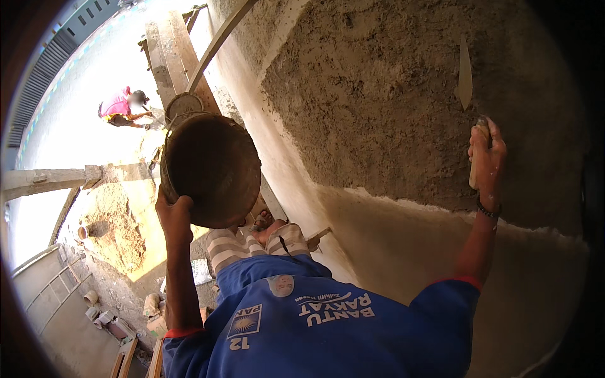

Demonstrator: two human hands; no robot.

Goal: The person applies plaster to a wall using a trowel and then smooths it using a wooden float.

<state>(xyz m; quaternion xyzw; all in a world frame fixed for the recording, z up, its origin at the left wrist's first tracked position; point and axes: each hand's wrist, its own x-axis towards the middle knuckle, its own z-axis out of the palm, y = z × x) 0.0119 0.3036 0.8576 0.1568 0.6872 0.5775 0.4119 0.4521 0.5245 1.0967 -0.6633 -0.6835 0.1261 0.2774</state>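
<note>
My left hand [175, 217] grips the lower rim of a dark, mortar-stained bucket [214, 170], which is tilted so that its shadowed mouth faces me. Its contents are too dark to make out. Out to the right, my right hand [488, 154] is closed round the wooden handle of a trowel [465, 82]. The pale, narrow blade points up along the wall, seen nearly edge-on. Rough, wet-looking mortar [365, 107] covers the wall behind the trowel, ending in a ragged edge above a smoother pale band [403, 252].
My sandalled feet [268, 227] stand high up by the wall. Scaffold planks [167, 57] run ahead, with a round container [183, 106] on them. Below left, a person in pink [120, 107] crouches near a sand heap [113, 217]. A wooden beam [50, 181] crosses on the left.
</note>
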